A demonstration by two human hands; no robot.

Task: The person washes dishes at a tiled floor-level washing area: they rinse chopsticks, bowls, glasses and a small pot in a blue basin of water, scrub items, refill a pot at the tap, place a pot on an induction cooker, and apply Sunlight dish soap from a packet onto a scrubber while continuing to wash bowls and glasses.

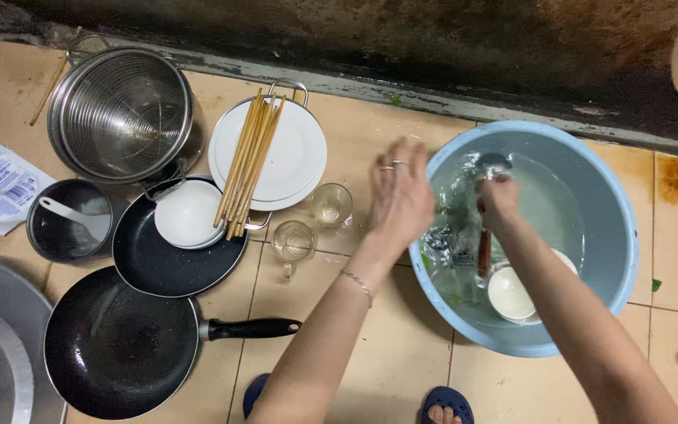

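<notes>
- Round light-blue plastic basin (617,235), right side of the tiled floor, part full of clear water; small white bowl (509,294) sits at its near side, partly underwater.
- Large black non-stick frying pan with black handle (119,341), near left; a second black frying pan (170,255) just beyond it holds a small white plate (188,213).
- Round steel mesh strainer basket (123,114), far left, by the wall.
- White round plates stacked on a steel pot (292,153), centre far; bundle of wooden chopsticks (246,163) lies across them, tips overhanging toward the second pan.
- Dark round bowl with a white rice paddle (68,220), left of the pans.
- Two clear drinking glasses (331,204) on the tiles between plates and basin, upright, close to each other.
- Left hand (398,196): hovers at the basin's left rim, fingers spread and loose, gripping nothing, rings on.
- Right hand (497,200): inside the basin, fingers clenched round a wooden-handled metal utensil (483,251) in the water; utensil's head is blurred, kind unclear.
- Risk, my judgement: wet clenched grip could slip and drop the utensil onto the white bowl, chipping it.
- Risk: left arm passes right over the glasses, a careless sweep could topple them.
- Risk: splashed water makes the tiles slick near the blue sandals (445,404).
</notes>
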